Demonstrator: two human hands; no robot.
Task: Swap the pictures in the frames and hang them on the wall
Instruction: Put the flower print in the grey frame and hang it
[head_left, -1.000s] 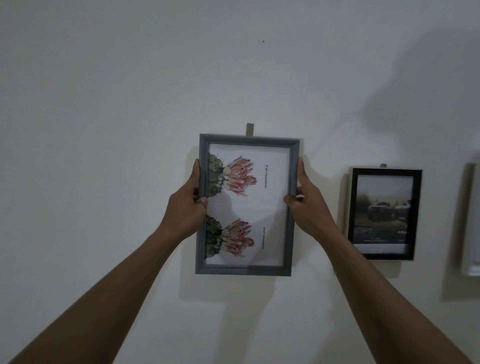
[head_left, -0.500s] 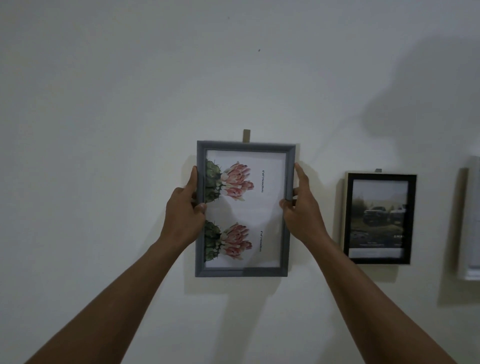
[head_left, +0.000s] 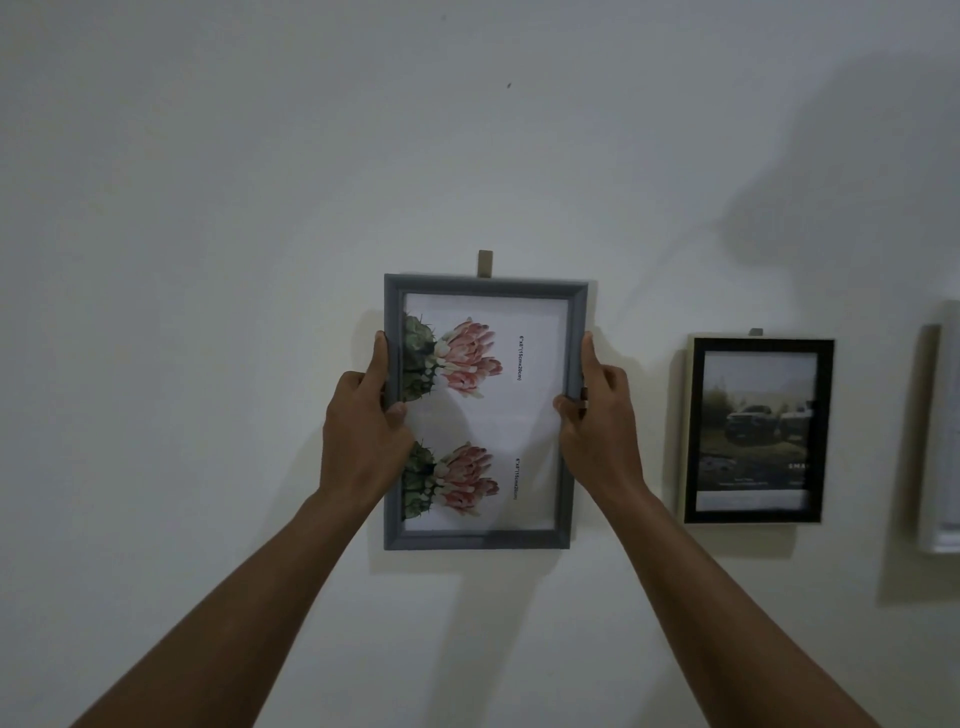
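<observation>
The grey frame (head_left: 480, 541) sits against the wall (head_left: 208, 260) below the hook (head_left: 484, 264), long axis vertical; left hand (head_left: 363, 436) and right hand (head_left: 597, 426) grip its side edges

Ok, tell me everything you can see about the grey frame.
The grey frame is a portrait rectangle with a moulded matte grey border; material unclear. It holds a white print of two pink flowers on green cacti, turned sideways, with small text. It is roughly upright against the wall, its top just under a small tan hook. The left hand grips its left edge, the right hand its right. Whether it hangs on the hook is hidden.
</observation>
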